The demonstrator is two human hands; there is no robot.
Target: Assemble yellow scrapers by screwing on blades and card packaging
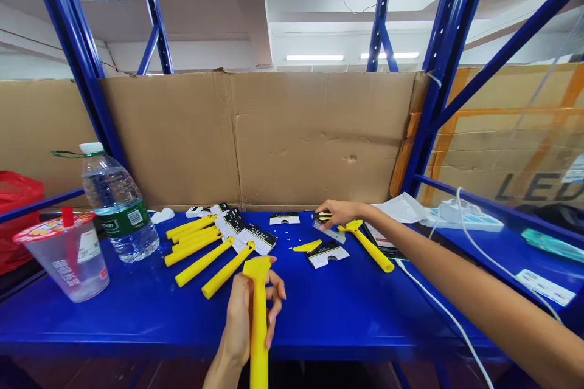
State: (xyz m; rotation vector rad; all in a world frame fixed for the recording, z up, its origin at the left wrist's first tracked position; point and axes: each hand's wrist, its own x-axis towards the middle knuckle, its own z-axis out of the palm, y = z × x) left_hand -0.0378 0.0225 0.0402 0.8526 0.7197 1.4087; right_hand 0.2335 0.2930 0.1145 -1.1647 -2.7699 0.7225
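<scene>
Nearest, the left grip is wrapped around a yellow handle over the front of the desk. At left stands a translucent cup, a red straw inside; just behind, a bottle partly filled with clear liquid. Beyond, the right grip touches a small black-and-yellow item; whether it is closed cannot be told.

Blue bench, yellow handles, bottle (green-labelled)

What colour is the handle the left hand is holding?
The handle in the left hand is plain yellow, seen best in the head view.
</scene>
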